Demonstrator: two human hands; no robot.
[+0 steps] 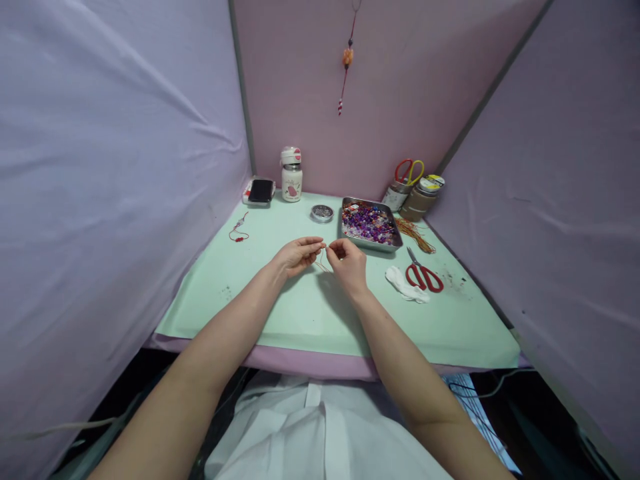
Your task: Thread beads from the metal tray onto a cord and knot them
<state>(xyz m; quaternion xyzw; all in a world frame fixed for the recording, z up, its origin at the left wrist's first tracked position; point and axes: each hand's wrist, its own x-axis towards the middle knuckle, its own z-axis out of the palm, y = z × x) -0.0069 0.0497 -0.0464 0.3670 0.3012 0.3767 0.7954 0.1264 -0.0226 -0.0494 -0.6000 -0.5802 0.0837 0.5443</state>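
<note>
Above the middle of the pale green table top, my left hand [300, 255] and my right hand [347, 263] meet with their fingertips nearly touching. A thin orange-brown cord [323, 265] hangs in loops from between them. My left fingers are pinched on one part of it, and my right thumb and forefinger pinch another part. Whether a bead sits on the cord at the fingertips is too small to tell. Just beyond my right hand stands a metal tray [373, 247] full of purple, pink and orange beads.
A small round tin [322, 213] stands behind my hands. At right lie red-handled scissors [424, 277], a white cloth [406, 285] and a cord bundle [417, 235]. Jars [423, 198], a white bottle [292, 181], a phone [261, 191] and a red string bracelet [240, 230] are farther out. Fabric walls enclose the table.
</note>
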